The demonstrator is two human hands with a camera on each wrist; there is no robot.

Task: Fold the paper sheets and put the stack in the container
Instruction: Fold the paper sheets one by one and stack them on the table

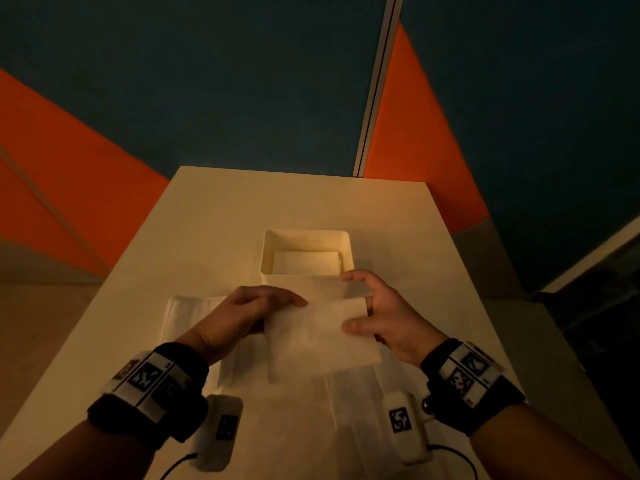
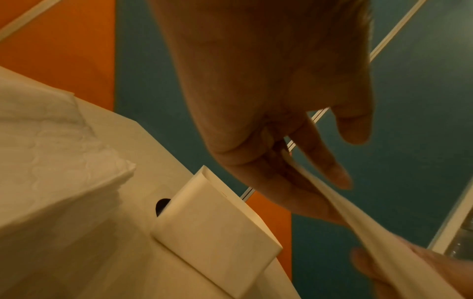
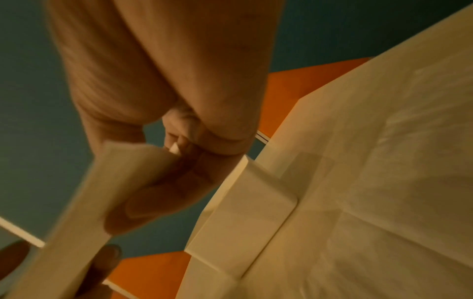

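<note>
Both wrists, with their marker bands, fill the lower part of the head view, and just above them the left hand [image 1: 254, 308] and the right hand [image 1: 379, 315] hold one folded paper sheet [image 1: 322, 337] in the air over the table [image 1: 214, 216]. Each hand pinches a short end of it, thumb on one face and fingers on the other, so the long axis of the sheet runs from left to right across the frame, and its far edge tilts up. Straight above it in the picture, close beyond the fingertips, stands the container [image 1: 272, 242], open at the top, with folded paper [image 1: 304, 261] already inside. I judge the right hand a little nearer to it. At lower left lies the unfolded stack [image 1: 194, 313], under the left forearm.
</note>
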